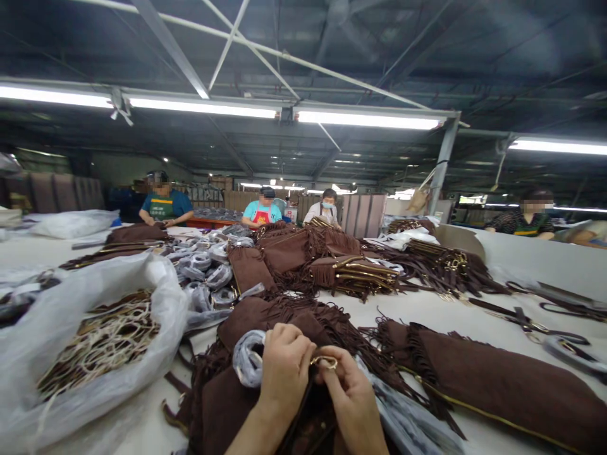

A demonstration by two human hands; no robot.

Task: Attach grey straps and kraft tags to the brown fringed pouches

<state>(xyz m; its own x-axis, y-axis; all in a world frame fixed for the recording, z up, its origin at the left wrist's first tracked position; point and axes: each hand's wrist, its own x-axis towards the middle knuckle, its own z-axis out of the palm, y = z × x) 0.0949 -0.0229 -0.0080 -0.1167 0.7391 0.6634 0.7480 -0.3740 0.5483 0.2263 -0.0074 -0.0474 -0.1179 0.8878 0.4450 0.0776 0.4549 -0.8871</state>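
Note:
My right hand pinches a gold-coloured metal clasp between thumb and fingers. Closed right beside it, my left hand grips the dark brown strap at the clasp's other end; its fingertips are partly hidden. Both hands are above a dark brown fringed bag on the table. A coil wrapped in greyish plastic lies against the left hand's outer side. Long plastic-wrapped pieces lie to the right of my right hand.
At left stands an open plastic sack of tangled cords. Stacked brown fringed bags and wrapped coils lie ahead. Another bag and straps lie right. Several people work beyond the table.

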